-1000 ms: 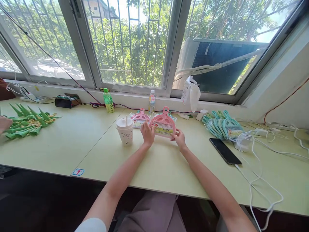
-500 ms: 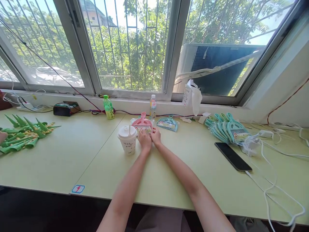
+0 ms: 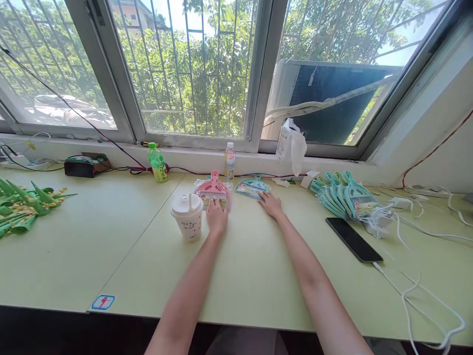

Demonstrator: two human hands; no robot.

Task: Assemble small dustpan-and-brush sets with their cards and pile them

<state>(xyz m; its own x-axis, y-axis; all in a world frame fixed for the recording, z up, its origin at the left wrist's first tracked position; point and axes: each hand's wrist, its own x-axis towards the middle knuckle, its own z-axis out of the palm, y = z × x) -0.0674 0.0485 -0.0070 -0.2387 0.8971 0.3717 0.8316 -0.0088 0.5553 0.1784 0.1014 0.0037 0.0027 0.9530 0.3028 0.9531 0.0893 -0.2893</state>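
A pink toy dustpan-and-brush set (image 3: 213, 186) in clear wrap lies on the table in front of me, its handle pointing to the window. My left hand (image 3: 216, 218) rests its fingertips on the near edge of that set, fingers stretched out. To the right lies a teal dustpan-and-brush set (image 3: 251, 187), also wrapped. At its near right corner, my right hand (image 3: 271, 205) touches it with fingers extended; whether the fingertips pinch the edge is hard to see. A white lidded paper cup (image 3: 187, 219) with a straw stands just left of my left hand.
A green-capped bottle (image 3: 157, 162) and a clear bottle (image 3: 229, 161) stand by the window wall. Rightward are stacked teal dustpan sets (image 3: 347, 195), a black phone (image 3: 354, 239) and white cables (image 3: 410, 296). Green cone-shaped pieces (image 3: 25, 204) lie far left. A tissue pack (image 3: 291, 146) hangs nearby.
My hands were together at the pink set; my right hand has left it and moved right to the teal set. My left hand stays at the pink set. The view has shifted slightly right.
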